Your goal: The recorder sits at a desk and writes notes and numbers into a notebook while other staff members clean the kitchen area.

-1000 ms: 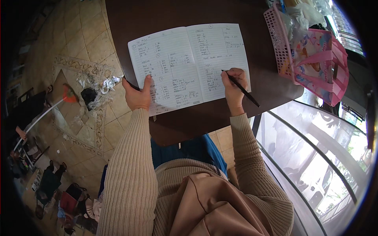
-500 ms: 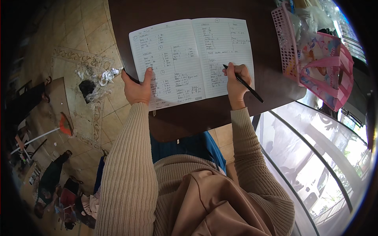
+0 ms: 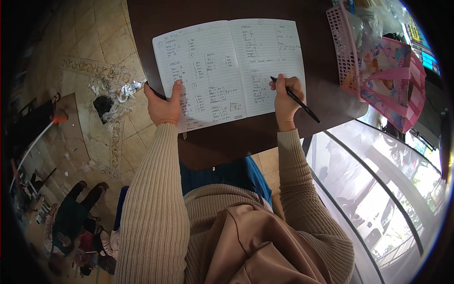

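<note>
An open notebook point(image 3: 208, 38) with lined, handwritten pages lies on the dark brown table point(image 3: 213, 10). My left hand point(image 3: 163, 106) grips its left edge, the thumb laid on the page and the other fingers at the table's side, partly hidden. Something black shows between that thumb and forefinger; I cannot tell what it is. Over the lower part of the right page, my right hand point(image 3: 287, 102) is closed round a black pen point(image 3: 305, 109). The pen's point is close to the last written lines; whether it touches the paper is unclear.
A pink mesh basket point(image 3: 341, 52) with plastic bags and a pink patterned bag point(image 3: 402, 85) stand at the table's right. White crumpled scraps point(image 3: 126, 91) and a black bundle point(image 3: 102, 109) lie on the tiled floor. Other people point(image 3: 71, 222) are at lower left, near an orange-headed stick point(image 3: 60, 115).
My right hand and the pen have shifted slightly. The notebook appears a little further left and up. At lower left, people have moved, and the orange-headed stick has swung up and left.
</note>
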`<control>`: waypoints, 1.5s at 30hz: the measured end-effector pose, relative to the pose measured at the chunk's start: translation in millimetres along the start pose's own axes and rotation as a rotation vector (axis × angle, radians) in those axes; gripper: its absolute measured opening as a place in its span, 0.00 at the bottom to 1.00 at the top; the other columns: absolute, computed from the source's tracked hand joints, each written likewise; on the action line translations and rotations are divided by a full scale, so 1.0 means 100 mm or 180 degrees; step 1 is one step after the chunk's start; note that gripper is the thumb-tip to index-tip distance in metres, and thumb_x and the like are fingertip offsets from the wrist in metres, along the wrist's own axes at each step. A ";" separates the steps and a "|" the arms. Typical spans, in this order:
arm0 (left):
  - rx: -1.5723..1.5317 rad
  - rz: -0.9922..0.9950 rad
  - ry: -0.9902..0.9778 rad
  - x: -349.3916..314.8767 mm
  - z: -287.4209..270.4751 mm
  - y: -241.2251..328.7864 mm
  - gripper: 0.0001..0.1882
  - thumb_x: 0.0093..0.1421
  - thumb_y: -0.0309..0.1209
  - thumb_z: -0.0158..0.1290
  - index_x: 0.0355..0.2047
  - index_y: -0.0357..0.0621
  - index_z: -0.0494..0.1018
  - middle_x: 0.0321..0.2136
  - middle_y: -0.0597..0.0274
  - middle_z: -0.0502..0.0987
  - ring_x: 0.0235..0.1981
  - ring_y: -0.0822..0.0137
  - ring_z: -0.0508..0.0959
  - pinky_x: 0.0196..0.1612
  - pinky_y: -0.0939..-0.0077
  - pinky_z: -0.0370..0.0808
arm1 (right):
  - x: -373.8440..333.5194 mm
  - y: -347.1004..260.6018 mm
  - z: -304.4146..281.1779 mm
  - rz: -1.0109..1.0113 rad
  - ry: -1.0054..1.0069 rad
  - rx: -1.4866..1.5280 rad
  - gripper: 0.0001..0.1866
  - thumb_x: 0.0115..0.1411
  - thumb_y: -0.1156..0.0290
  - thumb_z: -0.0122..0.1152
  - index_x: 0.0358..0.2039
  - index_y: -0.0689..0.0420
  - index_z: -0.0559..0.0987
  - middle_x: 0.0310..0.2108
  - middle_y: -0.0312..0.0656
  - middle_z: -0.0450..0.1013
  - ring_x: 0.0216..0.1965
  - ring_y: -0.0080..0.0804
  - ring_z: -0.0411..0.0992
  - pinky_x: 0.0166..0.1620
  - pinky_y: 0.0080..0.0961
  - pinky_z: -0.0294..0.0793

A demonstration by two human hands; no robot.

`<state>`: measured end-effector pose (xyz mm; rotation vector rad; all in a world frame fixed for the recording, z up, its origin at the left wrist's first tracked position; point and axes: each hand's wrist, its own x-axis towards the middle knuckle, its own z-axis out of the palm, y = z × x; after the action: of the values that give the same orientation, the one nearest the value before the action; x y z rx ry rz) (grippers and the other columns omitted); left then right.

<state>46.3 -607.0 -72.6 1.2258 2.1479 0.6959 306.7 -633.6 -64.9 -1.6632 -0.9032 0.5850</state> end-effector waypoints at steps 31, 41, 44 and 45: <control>0.0364 -0.0192 0.0016 0.02 -0.02 0.03 0.48 0.44 0.55 0.58 0.56 0.38 0.50 0.44 0.45 0.71 0.45 0.50 0.73 0.46 0.63 0.69 | -0.02 0.01 -0.03 -0.0241 -0.0184 0.0432 0.08 0.52 0.83 0.57 0.23 0.59 0.67 0.22 0.40 0.72 0.24 0.21 0.72 0.32 0.16 0.73; 0.0387 -0.0224 0.0015 0.01 -0.02 0.06 0.47 0.46 0.53 0.57 0.56 0.34 0.52 0.43 0.45 0.72 0.46 0.53 0.72 0.48 0.69 0.67 | 0.04 -0.02 -0.02 -0.0067 0.0004 0.0348 0.11 0.52 0.82 0.57 0.18 0.59 0.67 0.16 0.38 0.70 0.19 0.21 0.70 0.27 0.16 0.71; 0.0357 -0.0166 0.0010 0.02 -0.01 0.00 0.48 0.45 0.55 0.57 0.56 0.36 0.51 0.43 0.45 0.72 0.45 0.51 0.73 0.47 0.66 0.68 | 0.05 0.02 0.01 -0.0161 0.0018 0.0076 0.13 0.53 0.80 0.57 0.16 0.58 0.66 0.14 0.38 0.69 0.17 0.21 0.70 0.25 0.15 0.70; 0.0375 -0.0132 0.0015 0.03 -0.01 -0.01 0.49 0.44 0.56 0.57 0.57 0.39 0.50 0.43 0.44 0.71 0.44 0.49 0.73 0.46 0.62 0.69 | 0.05 0.03 0.01 -0.0186 0.0028 -0.0038 0.13 0.54 0.80 0.56 0.16 0.57 0.65 0.14 0.38 0.69 0.17 0.20 0.69 0.24 0.15 0.70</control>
<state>44.0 -605.3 -73.2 1.2366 2.2391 0.5623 309.6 -628.9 -67.8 -1.6433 -0.9474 0.5333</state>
